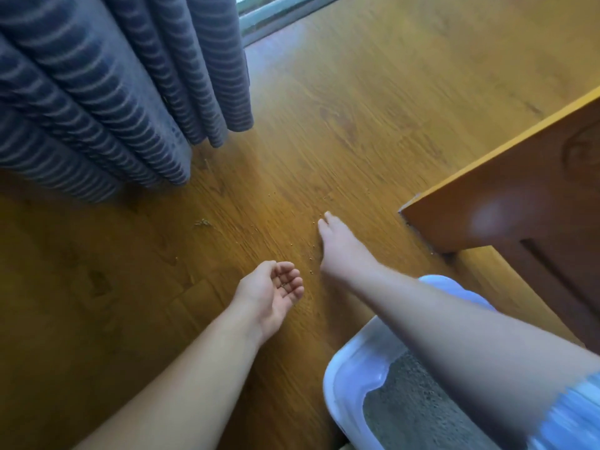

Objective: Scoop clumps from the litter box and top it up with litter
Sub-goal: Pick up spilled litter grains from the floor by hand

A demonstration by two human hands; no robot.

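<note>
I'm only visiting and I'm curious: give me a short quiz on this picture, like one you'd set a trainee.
1. What fills the litter box?
2. True or false: the left hand is cupped with its palm up.
3. The right hand reaches out to: A the wooden floor, B the inside of the litter box, C a bucket.
Key: 1 grey litter; 2 true; 3 A.

Open floor (341, 108) is left ahead, hemmed by the striped curtain (97, 92) at left, wooden cabinet (519, 196) and litter box (341, 378) at right.
</note>
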